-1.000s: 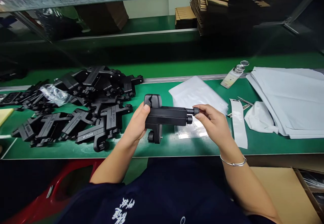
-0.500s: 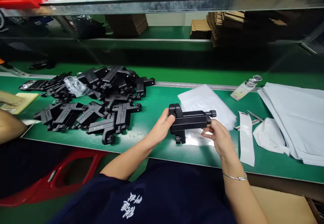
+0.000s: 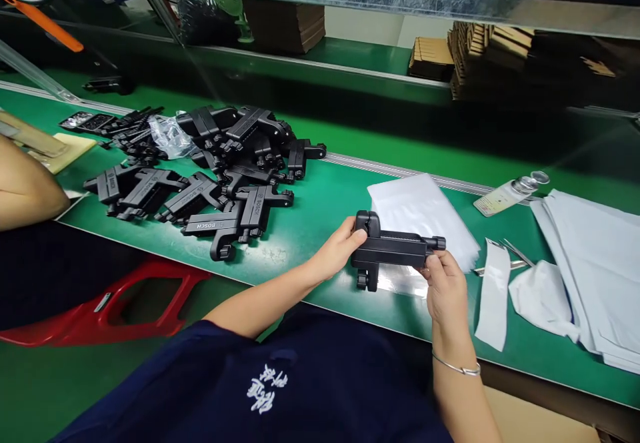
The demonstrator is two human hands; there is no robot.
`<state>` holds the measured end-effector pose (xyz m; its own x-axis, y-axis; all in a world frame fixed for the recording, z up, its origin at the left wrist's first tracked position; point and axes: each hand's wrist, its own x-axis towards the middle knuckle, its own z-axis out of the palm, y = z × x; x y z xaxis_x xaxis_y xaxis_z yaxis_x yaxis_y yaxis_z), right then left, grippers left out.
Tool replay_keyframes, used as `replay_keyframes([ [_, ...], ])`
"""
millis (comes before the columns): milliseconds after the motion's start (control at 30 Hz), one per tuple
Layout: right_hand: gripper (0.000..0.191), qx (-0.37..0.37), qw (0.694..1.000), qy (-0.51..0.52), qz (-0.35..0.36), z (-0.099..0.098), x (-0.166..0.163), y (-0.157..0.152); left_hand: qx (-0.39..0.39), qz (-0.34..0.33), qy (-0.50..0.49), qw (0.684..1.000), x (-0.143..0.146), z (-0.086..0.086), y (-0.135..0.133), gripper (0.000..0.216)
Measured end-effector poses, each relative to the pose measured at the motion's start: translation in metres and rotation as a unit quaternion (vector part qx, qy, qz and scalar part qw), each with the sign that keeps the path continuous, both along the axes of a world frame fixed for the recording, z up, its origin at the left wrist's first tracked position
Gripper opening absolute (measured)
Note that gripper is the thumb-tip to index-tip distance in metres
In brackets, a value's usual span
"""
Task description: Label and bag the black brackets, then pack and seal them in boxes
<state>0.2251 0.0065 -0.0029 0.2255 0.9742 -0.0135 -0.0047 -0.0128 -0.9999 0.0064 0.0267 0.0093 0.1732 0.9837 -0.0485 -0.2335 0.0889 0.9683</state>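
A black plastic clamp bracket [image 3: 393,251] is held level above the bench's front part. My left hand [image 3: 340,251] is closed round its left end, thumb on top. At the opposite end, the fingers of my right hand [image 3: 447,286] pinch a small knob beneath the bracket's protruding rod. Behind and partly under the bracket lie clear plastic bags [image 3: 425,206]. To the left, several similar brackets marked BOSCH [image 3: 213,224] rest in a row, with a heap of more brackets [image 3: 250,133] behind them.
On the right are a small bottle [image 3: 503,196], a white strip [image 3: 493,296], tweezers [image 3: 520,253], a white cloth [image 3: 543,299] and stacked white sheets [image 3: 595,263]. A co-worker's arm [image 3: 27,186] rests at far left, near a red stool [image 3: 145,303]. A metal shelf edge [image 3: 350,3] crosses above.
My view has tilted and shifted, so the bench appears slanted. Both hands still hold the bracket; the right fingers have closed more tightly round the knob at its end.
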Motion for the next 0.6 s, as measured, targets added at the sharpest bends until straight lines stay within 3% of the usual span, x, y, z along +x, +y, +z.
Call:
replay_keyframes([
  [100,0.041,0.022,0.995,-0.093,-0.016,-0.005,0.002,0.001,0.021,0.009,-0.019,1.000,0.000,0.004,-0.003,0.055],
  [167,0.046,0.022,0.994,-0.108,0.014,-0.007,0.003,-0.001,0.007,0.024,-0.059,0.998,-0.001,0.004,-0.001,0.054],
  [267,0.039,0.000,0.992,-0.082,0.100,-0.005,-0.006,-0.010,-0.107,0.089,-0.154,0.978,-0.001,0.002,0.008,0.045],
  [400,0.027,-0.053,0.980,-0.067,0.180,0.000,-0.041,-0.028,-0.268,0.155,-0.260,0.915,0.002,-0.003,0.019,0.040],
  [500,0.028,-0.065,0.979,-0.045,0.188,0.002,-0.061,-0.036,-0.307,0.136,-0.285,0.898,0.005,-0.005,0.021,0.042],
  [600,0.030,-0.045,0.987,0.002,0.153,0.010,-0.058,-0.036,-0.303,0.130,-0.276,0.903,0.006,-0.006,0.019,0.042],
])
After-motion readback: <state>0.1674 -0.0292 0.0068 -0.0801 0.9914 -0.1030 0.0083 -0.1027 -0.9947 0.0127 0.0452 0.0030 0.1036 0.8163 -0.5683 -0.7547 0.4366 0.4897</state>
